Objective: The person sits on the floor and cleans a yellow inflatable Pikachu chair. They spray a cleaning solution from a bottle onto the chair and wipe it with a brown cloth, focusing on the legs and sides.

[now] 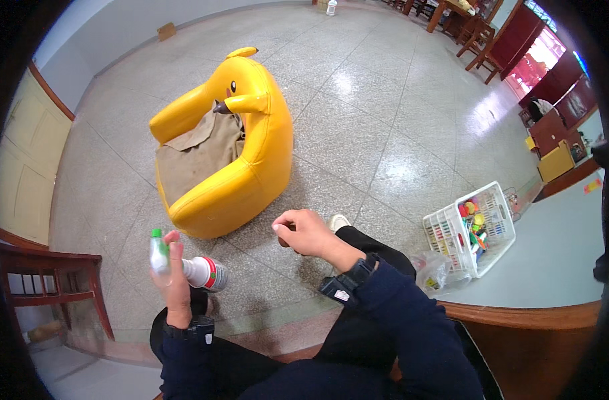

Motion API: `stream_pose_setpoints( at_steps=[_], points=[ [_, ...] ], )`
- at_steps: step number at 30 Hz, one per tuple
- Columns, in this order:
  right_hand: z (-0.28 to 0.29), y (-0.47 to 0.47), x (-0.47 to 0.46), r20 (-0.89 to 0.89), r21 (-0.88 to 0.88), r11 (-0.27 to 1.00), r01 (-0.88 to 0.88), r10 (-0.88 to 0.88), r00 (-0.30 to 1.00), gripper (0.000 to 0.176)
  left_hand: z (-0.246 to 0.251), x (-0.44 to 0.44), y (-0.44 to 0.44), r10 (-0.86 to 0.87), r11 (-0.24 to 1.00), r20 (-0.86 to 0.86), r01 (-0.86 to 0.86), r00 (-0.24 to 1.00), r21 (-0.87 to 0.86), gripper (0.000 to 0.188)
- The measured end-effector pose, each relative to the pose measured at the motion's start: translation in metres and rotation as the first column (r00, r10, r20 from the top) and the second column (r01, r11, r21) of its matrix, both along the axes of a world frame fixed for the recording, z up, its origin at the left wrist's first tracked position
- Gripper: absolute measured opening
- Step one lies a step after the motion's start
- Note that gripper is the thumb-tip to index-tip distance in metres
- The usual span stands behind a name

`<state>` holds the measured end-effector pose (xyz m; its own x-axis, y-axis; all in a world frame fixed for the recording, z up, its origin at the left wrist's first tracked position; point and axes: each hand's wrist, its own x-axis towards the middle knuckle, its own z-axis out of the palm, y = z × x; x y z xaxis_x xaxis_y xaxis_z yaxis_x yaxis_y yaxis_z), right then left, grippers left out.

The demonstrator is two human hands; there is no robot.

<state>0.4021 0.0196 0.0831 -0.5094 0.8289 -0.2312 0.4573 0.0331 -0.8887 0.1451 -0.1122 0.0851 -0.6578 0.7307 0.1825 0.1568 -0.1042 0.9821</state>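
Observation:
My left hand (176,285) is wrapped around the neck of a white spray bottle (212,273) with a green nozzle tip and a red band on its label. The bottle lies tilted, its base pointing right. My right hand (307,234) hovers over the floor with fingers curled into a loose fist; no object shows in it, though the palm is hidden. Beyond both hands stands a small yellow armchair (267,165) shaped like a cartoon character, with eyes, ears and dark ear tips. A wrinkled brown cloth (197,160) covers its seat.
At right, a white plastic basket (504,235) of colourful small items sits on a pale tabletop (549,270), beside a clear plastic bag (434,272). A reddish wooden chair (59,295) stands at left. Wooden chairs (479,40) and a table are at the back right.

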Motion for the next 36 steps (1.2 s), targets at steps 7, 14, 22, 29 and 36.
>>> stream_pose_setpoints(
  at_steps=[7, 14, 22, 29, 36],
  points=[
    [0.001, -0.008, -0.014, 0.037, -0.006, 0.992, -0.128, 0.129, 0.991, 0.025, -0.005, -0.011, -0.008, -0.100, 0.990, -0.243, 0.120, 0.965, 0.069, 0.022],
    [0.005, -0.016, -0.024, 0.073, -0.232, 0.956, -0.179, 0.201, 0.977, 0.024, -0.021, -0.022, -0.001, -0.002, 1.000, -0.043, 0.003, 0.999, 0.016, 0.014],
    [-0.007, -0.011, -0.023, 0.030, -0.136, 0.963, -0.233, 0.239, 0.971, 0.023, -0.066, -0.016, 0.016, 0.002, 0.949, -0.028, -0.011, 1.000, -0.315, 0.016],
    [-0.011, -0.016, -0.021, 0.103, -0.096, 0.967, -0.237, 0.246, 0.964, 0.023, -0.110, -0.036, 0.019, 0.098, 0.959, -0.062, -0.111, 0.993, -0.260, 0.022],
    [0.005, -0.021, -0.021, 0.041, -0.246, 0.947, -0.208, 0.224, 0.974, 0.024, -0.110, -0.047, 0.017, 0.164, 0.943, 0.068, -0.136, 0.984, -0.303, 0.018]
  ],
)
